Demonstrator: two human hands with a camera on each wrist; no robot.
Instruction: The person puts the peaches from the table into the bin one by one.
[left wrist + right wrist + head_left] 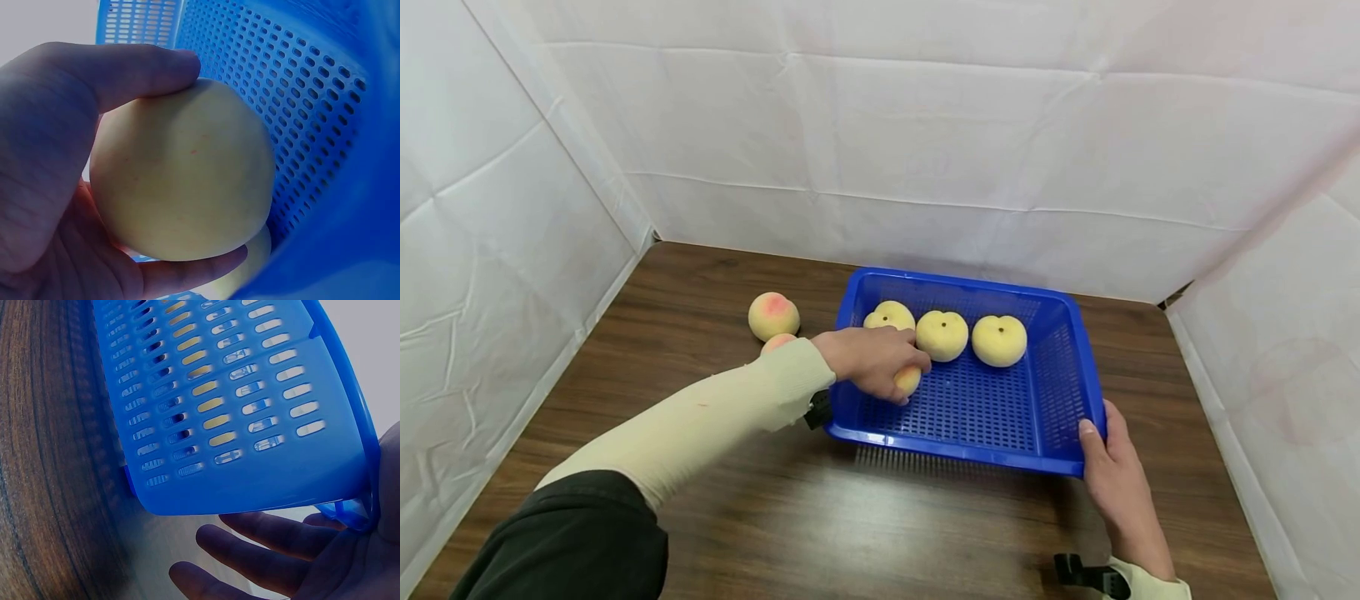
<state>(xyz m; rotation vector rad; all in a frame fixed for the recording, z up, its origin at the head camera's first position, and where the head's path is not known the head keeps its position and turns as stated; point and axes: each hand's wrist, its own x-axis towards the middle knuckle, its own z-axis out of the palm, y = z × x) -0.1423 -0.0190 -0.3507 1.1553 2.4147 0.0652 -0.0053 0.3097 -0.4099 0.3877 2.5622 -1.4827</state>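
Note:
A blue perforated plastic basket [977, 450] stands on the brown wooden table. My left hand [880, 362] reaches over its left side and holds a peach [187, 175] between thumb and fingers, low inside the basket. Along the basket's far side sit three pale yellow peaches: a left peach [889, 314] partly behind the hand, a middle peach [942, 336] and a right peach [999, 341]. At the near right corner, my right hand [1116, 467] grips the basket's rim, thumb on top; in the right wrist view its other fingers [250, 550] extend beneath the corner.
Left of the basket, a pink-blushed peach [773, 316] lies on the table [850, 533]. Another peach [777, 342] beside it is mostly hidden by the left sleeve. White sheeting [925, 125] encloses the table at the back and both sides.

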